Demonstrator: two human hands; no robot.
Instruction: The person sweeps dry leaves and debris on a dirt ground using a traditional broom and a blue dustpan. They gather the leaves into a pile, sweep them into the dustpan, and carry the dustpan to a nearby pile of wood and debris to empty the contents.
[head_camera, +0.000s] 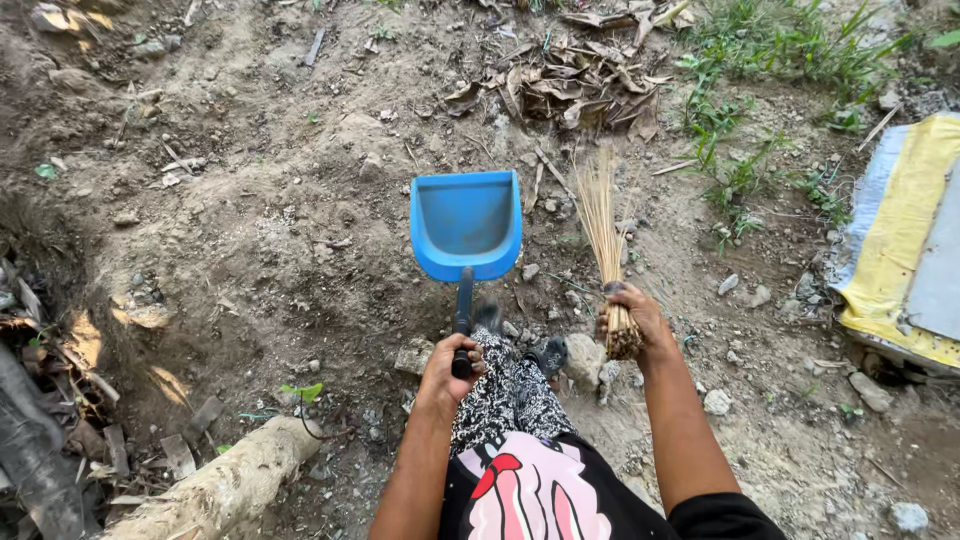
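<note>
Holding a blue dustpan (466, 225) by its black handle at frame centre, your left hand (450, 372) is gripping tight, while your right hand (634, 322) is clenching a stick broom (603, 232) just right, bristles pointing toward dry leaves (580, 88) above.

The blue plastic dustpan (465, 222) looks smooth with a dull sheen, and its black handle (463, 318) reads as matt plastic too, while the bundle of pale dry straw-like broom sticks (603, 240) is stiff and rough. Ground is loose, crumbly brown dirt (280, 230) with grey stones and crisp dead brown leaves (580, 85) at the far side. Near left there's a pale rough-barked wooden log (225, 485), and far right a crinkly yellow and grey plastic-looking sheet (895, 240).
</note>
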